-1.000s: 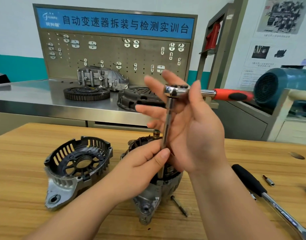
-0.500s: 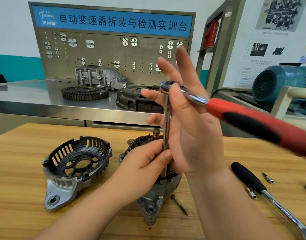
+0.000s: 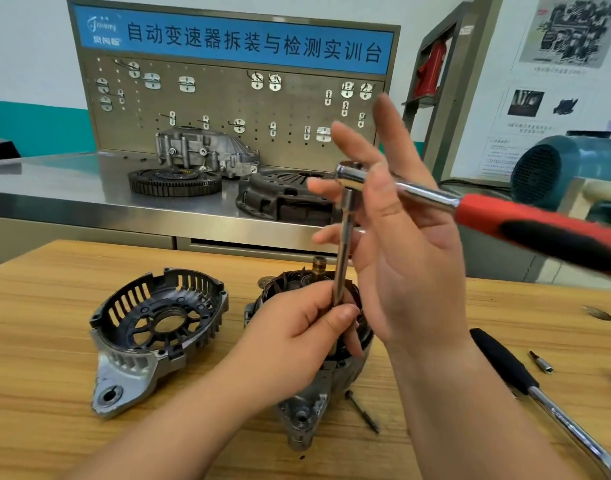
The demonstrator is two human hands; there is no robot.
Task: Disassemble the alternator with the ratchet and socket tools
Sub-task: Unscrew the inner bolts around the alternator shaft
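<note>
Step in hand, my read: spinning out a through-bolt on the alternator [image 3: 307,407], which stands on the wooden bench [image 3: 55,393] under both hands. The end cover [image 3: 158,327] is already off and lies just left of it. Left hand [image 3: 297,327] pinches the lower extension bar [image 3: 345,244] between thumb and fingers. The bar is upright and its tip is hidden, so I can't tell if the socket is seated. Right hand [image 3: 411,258]: fingers spread and straight, thumb laid across the ratchet [image 3: 352,176] neck, a loose hold. Next move needs the bar held plumb and a proper grip on the handle. Materials: chromed steel head and bar; red-and-black rubbery handle; dull, grimy cast-aluminium housing; the cover is a slotted bowl with 1 mounting ear. 1 long bolt [image 3: 363,412] lies beside the body.
</note>
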